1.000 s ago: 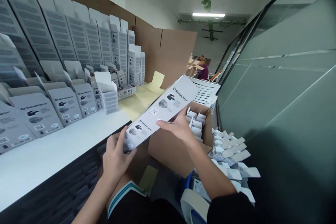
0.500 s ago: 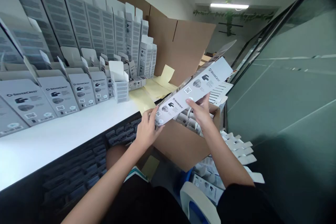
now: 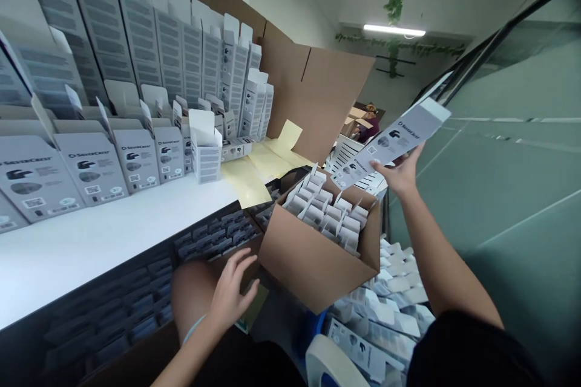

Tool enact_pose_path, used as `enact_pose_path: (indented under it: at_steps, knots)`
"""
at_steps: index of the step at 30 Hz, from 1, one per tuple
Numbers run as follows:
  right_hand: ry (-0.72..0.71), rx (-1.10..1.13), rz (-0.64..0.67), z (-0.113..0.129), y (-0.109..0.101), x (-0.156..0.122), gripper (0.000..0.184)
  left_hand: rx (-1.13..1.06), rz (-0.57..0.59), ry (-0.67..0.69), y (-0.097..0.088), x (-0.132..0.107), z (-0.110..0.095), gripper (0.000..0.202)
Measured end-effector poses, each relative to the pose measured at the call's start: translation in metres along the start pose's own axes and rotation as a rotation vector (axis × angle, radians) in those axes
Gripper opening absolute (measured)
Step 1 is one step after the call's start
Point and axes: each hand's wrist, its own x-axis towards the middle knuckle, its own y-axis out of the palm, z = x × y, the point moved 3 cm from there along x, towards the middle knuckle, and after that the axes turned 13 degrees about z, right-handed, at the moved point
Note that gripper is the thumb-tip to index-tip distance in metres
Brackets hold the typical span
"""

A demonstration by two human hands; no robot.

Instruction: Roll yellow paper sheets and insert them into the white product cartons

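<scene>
My right hand (image 3: 399, 174) holds a long, flat white-grey SilverCrest carton blank (image 3: 393, 141) up by its lower end, tilted towards the glass wall. My left hand (image 3: 231, 290) hangs low with its fingers apart, holding nothing, beside the lower corner of an open cardboard box (image 3: 315, 269). Inside that box stand several folded white cartons (image 3: 324, 211), packed on edge. My left hand is just above my knee (image 3: 195, 290).
Rows of grey SilverCrest cartons (image 3: 86, 169) stand on a white table (image 3: 91, 248), with yellow paper sheets (image 3: 254, 169) at its far end. Loose cartons (image 3: 385, 308) pile up beneath the box. A co-worker (image 3: 370, 124) is at the far end, beyond a glass wall (image 3: 503, 72).
My left hand has let go of the carton blank and dropped towards my knee. My right hand alone holds it, raised up and to the right, and the box's contents now show.
</scene>
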Motion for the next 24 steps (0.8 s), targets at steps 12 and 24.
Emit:
enact_pose_path:
  at_steps: [12, 24]
  knots:
    - [0.059, -0.213, 0.098, -0.065, 0.022, 0.026, 0.144, 0.032, 0.051, 0.304, -0.01, 0.066, -0.076, 0.055]
    - [0.082, -0.206, 0.197, -0.098, 0.042, 0.026, 0.143, 0.164, 0.39, 0.28, 0.03, 0.146, -0.083, 0.066]
